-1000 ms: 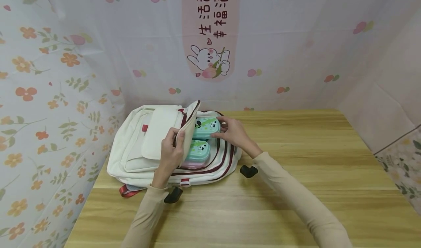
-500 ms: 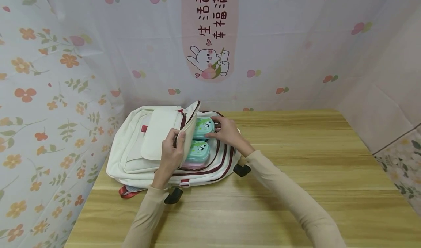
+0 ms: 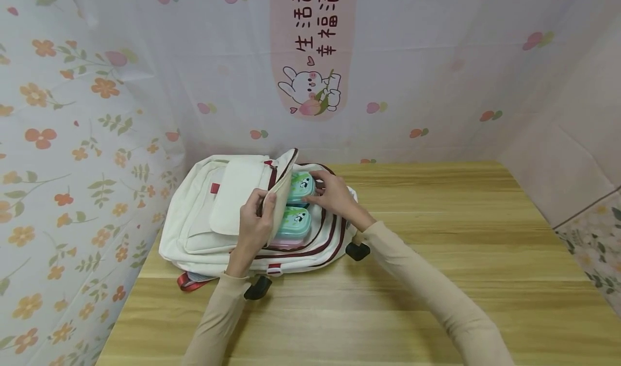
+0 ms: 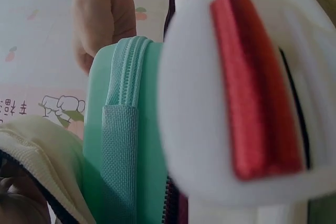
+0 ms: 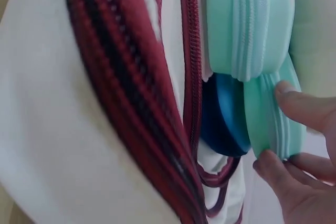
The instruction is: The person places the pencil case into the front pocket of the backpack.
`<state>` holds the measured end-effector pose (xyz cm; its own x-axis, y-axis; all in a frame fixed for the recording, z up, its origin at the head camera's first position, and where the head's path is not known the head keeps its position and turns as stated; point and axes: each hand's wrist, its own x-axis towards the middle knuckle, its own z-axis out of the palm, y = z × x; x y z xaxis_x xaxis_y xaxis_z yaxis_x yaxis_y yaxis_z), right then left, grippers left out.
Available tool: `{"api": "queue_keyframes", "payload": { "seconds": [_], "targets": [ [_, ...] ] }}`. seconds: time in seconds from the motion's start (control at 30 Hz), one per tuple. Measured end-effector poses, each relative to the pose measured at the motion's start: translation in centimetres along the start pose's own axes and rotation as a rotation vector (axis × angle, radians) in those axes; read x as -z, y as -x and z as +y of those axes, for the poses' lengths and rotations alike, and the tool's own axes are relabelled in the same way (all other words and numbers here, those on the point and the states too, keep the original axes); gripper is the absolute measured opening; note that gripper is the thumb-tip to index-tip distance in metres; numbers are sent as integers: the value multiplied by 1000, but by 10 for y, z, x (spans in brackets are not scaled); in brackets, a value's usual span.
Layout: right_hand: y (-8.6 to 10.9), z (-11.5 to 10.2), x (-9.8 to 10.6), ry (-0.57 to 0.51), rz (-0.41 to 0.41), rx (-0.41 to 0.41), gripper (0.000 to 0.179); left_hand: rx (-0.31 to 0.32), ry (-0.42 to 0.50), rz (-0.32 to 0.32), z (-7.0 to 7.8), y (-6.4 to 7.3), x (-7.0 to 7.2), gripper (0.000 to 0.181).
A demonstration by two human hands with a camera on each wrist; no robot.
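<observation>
A white backpack [image 3: 186, 236] with dark red zips lies on the table, its front pocket unzipped. My left hand [image 3: 254, 220] grips the edge of the pocket's flap [image 3: 280, 204] and holds it lifted. At the pocket's far end, my right hand [image 3: 335, 193] pinches a mint-green zippered case [image 3: 302, 187] with a panda print, thumb on one side and fingers on the other. A second mint case [image 3: 294, 222] with a similar print sits nearer to me in the pocket, over something pink [image 3: 289, 243]. The right wrist view also shows a dark blue rounded item [image 5: 226, 116] beside the held case.
The wooden table [image 3: 436, 220] stretches to the right of the backpack. A printed cloth [image 3: 417, 75] hangs behind it, and a floral cloth [image 3: 73, 193] hangs along the left. A red strap loop [image 3: 189, 283] sticks out at the backpack's near left.
My right hand has moved slightly left with the far mint case, which now sits deeper under the flap. The left hand keeps its hold on the flap.
</observation>
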<state>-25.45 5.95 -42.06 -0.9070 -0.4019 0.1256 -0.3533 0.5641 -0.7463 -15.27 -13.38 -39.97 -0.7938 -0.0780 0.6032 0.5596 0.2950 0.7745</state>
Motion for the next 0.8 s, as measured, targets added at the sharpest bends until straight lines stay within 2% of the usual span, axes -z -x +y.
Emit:
{"api": "queue_keyframes", "payload": {
  "seconds": [0.07, 0.13, 0.3, 0.37, 0.6, 0.7, 0.8],
  "targets": [
    [2, 1, 3, -11, -34, 25, 72, -1, 4, 4, 1, 1, 0, 9],
    [5, 2, 6, 21, -52, 39, 72, 13, 11, 0, 2, 1, 0, 8],
    [15, 7, 18, 126, -36, 50, 68, 48, 20, -6, 3, 3, -1, 11],
    [21, 11, 24, 119, -30, 35, 66, 60, 8, -3, 4, 3, -2, 15],
    [44, 23, 49, 62, -10, 0, 59, 131, -39, -5, -23, 10, -8, 24],
    [52, 30, 59, 77, 2, -25, 60, 119, -35, -22, -26, 12, -8, 25],
    [59, 37, 68, 88, 11, -43, 63, 57, -51, -37, -28, 13, -9, 26]
  ]
}}
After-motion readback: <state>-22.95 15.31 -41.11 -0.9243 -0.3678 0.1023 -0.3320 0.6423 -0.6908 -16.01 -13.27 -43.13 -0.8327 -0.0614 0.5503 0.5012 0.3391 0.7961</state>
